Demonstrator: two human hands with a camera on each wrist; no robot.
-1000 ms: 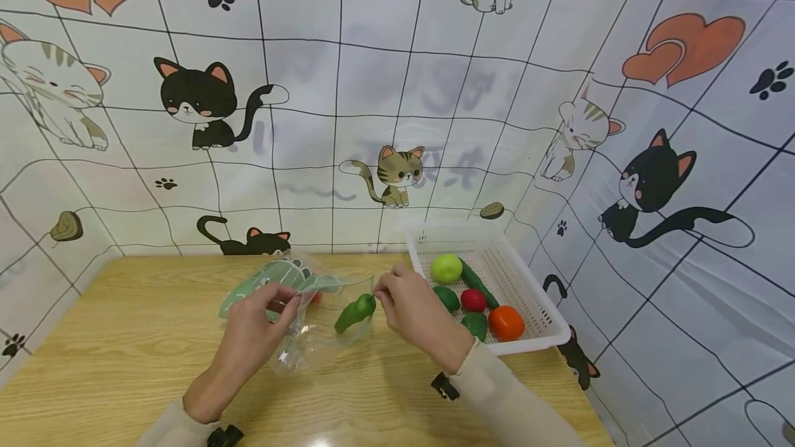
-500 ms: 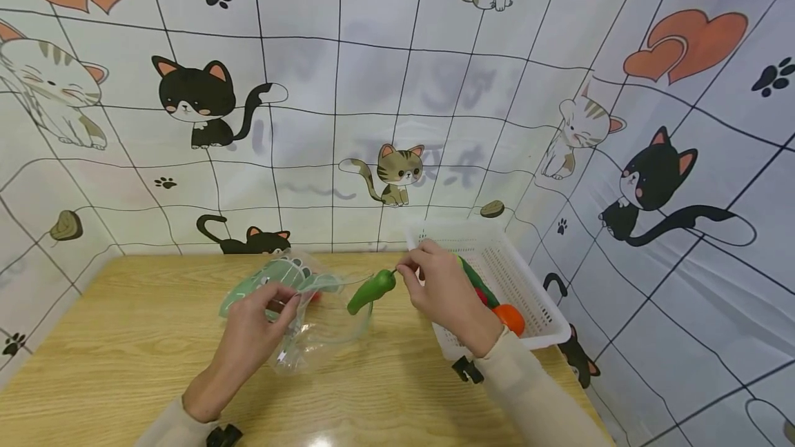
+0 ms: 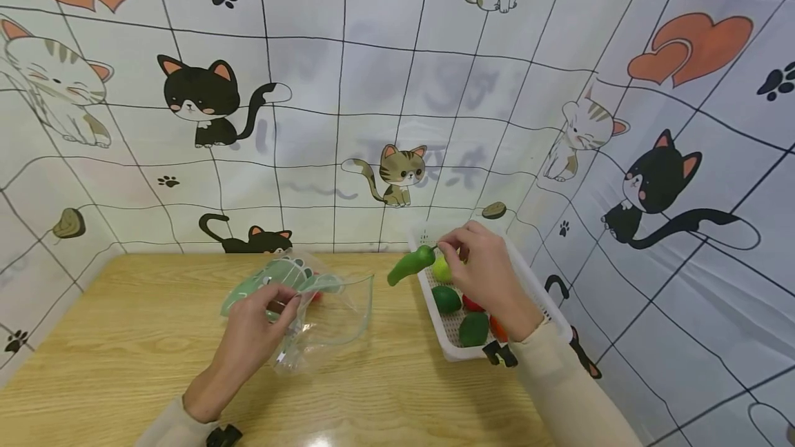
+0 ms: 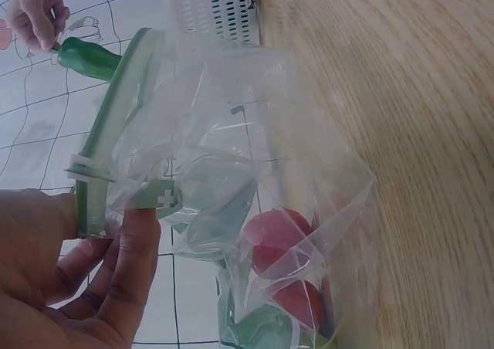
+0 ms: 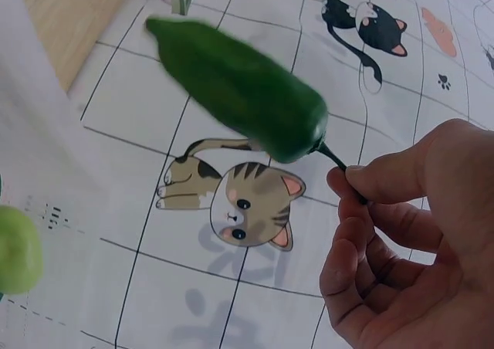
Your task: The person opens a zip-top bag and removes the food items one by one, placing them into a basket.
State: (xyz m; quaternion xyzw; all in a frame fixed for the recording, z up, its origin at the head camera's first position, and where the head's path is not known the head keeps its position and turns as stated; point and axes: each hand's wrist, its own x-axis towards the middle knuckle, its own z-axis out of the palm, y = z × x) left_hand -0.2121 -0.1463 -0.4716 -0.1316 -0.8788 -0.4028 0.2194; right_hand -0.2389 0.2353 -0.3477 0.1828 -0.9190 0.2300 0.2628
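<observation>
Head view: we see the green pepper [image 3: 410,265] held up at the left edge of the white basket [image 3: 458,354], its tip pointing toward the clear bag [image 3: 338,312]. Our right hand [image 3: 487,271] pinches it by the stem alone, thumb against fingertips, as the right wrist view confirms. Our left hand [image 3: 251,326] has thumb and fingers closed on the bag's green-edged mouth, which gapes toward the pepper. Red pieces [image 4: 282,241] show through the plastic; we cannot tell whether they lie inside or behind. We judge the step in hand to be carrying the pepper to the basket. The next move, as we read it, calls for clearing the rim and lowering it beside the lime-green fruit [image 3: 442,270] before loosening the pinch; the thin stem may let it swing.
</observation>
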